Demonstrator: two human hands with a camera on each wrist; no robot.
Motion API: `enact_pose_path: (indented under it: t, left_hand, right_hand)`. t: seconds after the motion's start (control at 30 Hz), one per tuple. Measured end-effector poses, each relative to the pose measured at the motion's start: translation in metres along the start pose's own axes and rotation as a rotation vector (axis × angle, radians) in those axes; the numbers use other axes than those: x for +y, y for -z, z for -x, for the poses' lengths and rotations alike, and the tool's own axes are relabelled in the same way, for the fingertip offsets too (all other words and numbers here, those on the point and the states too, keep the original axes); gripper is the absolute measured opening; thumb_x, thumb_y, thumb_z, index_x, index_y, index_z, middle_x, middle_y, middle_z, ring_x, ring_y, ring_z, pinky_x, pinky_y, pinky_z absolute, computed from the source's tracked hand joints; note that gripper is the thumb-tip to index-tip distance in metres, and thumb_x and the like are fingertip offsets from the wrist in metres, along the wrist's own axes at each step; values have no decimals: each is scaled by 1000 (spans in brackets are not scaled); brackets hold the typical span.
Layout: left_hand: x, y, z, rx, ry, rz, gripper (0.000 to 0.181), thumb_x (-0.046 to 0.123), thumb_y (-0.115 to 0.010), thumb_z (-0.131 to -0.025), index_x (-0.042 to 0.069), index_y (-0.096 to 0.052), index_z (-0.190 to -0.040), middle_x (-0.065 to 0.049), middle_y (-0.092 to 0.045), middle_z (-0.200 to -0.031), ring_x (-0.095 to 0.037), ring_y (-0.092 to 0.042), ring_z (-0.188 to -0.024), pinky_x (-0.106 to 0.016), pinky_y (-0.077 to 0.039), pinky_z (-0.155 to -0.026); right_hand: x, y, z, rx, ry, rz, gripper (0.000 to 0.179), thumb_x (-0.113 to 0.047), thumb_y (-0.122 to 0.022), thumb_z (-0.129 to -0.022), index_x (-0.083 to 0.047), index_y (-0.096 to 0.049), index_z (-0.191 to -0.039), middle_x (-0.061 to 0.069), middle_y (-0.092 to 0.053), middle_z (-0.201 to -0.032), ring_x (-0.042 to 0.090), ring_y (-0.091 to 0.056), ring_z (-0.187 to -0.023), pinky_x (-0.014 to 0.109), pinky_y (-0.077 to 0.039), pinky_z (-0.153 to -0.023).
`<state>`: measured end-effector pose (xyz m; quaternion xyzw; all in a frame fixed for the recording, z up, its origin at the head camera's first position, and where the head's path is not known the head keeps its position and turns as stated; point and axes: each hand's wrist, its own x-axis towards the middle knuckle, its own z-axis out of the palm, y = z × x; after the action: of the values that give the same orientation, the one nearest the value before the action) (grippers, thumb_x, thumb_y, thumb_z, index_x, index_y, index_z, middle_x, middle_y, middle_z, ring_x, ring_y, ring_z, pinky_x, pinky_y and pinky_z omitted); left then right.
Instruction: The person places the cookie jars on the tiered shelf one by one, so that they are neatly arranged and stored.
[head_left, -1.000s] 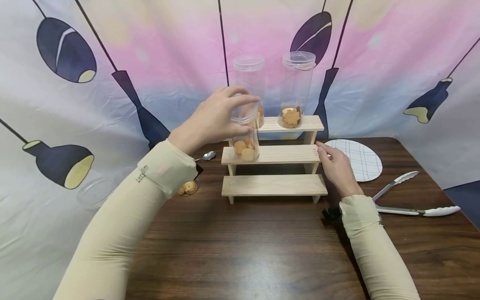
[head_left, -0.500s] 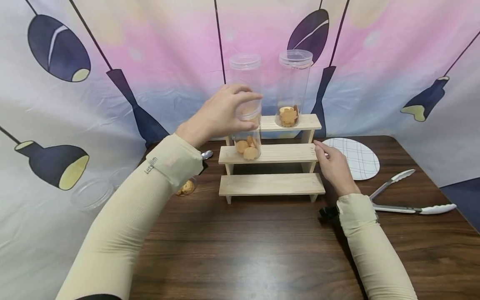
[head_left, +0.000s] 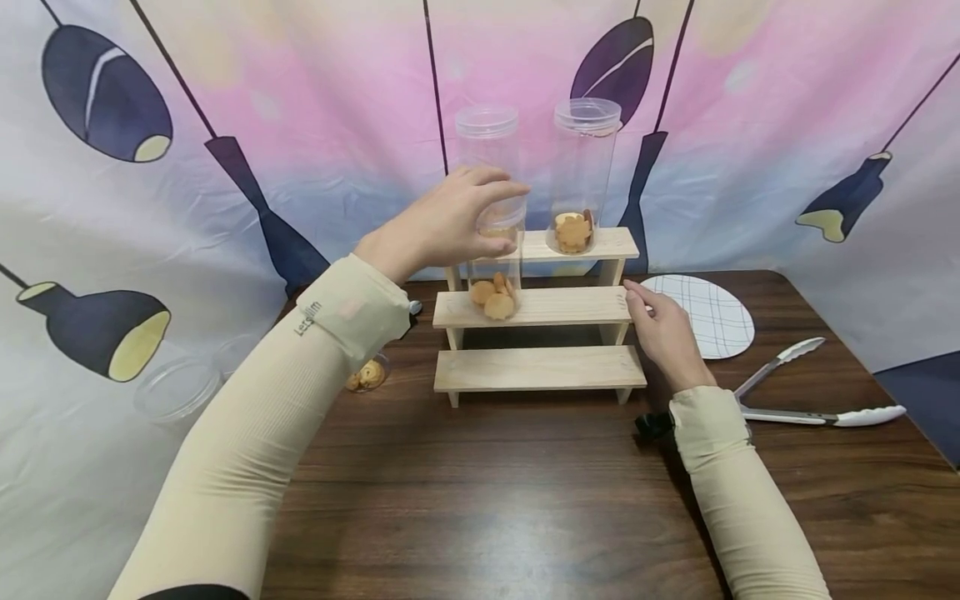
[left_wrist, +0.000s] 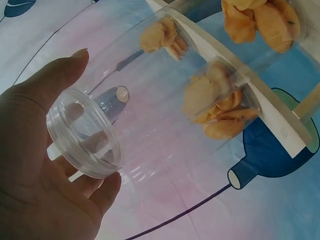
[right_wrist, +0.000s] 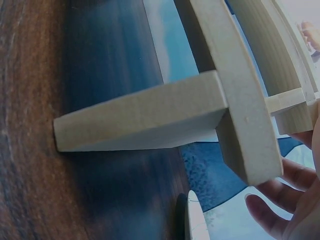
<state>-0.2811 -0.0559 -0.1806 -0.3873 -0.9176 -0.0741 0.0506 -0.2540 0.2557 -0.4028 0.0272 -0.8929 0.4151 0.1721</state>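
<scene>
My left hand grips a clear lidded jar by its top, fingers and thumb around the screw lid. Several round cookies lie at the bottom of this upright jar. It stands near the left end of the middle shelf of a pale wooden three-step stand. At that shelf's right end, my right hand pinches the wood; its fingers show beside the shelf end in the right wrist view. Two taller-looking jars, left and right, stand on the top shelf with cookies inside.
A white plate with grid lines and opened tongs lie right of the stand. On the left are a clear dish of cookies, a spoon mostly hidden by my sleeve, and a clear round container. A printed cloth hangs behind.
The jar in my left hand has shifted slightly to the right along the middle shelf. My right hand has stayed at the shelf's end. The head view has turned a little.
</scene>
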Motion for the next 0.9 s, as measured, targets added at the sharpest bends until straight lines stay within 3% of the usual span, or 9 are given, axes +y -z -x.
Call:
enact_pose_path:
  t: [0.23, 0.43, 0.9]
  left_hand:
    - [1, 2, -1, -7, 13, -39, 72, 38, -69, -92, 19, -39, -154, -12, -31, -160, -31, -26, -147, -50, -20, -121]
    - [0, 1, -2, 22, -1, -104, 72, 40, -69, -92, 15, -41, -153, -13, -38, -156, -32, -31, -143, -49, -24, -119]
    - [-4, -5, 0, 56, -11, -108, 71, 41, -68, -94, 15, -39, -154, -12, -38, -156, -31, -31, -143, -49, -24, -119]
  right_hand:
    - [0, 0, 1, 1, 0, 8, 54, -47, -37, -106, -14, -51, -147, 24, -55, -137, 42, -58, -113, 59, -47, -92]
    - [-1, 0, 2, -7, -6, 9, 55, -47, -35, -106, -15, -50, -148, 25, -55, -138, 42, -58, -113, 60, -47, -91]
    - [-1, 2, 0, -13, -3, 14, 55, -48, -35, -106, -16, -50, -148, 25, -55, -137, 42, -59, -112, 59, -47, -92]
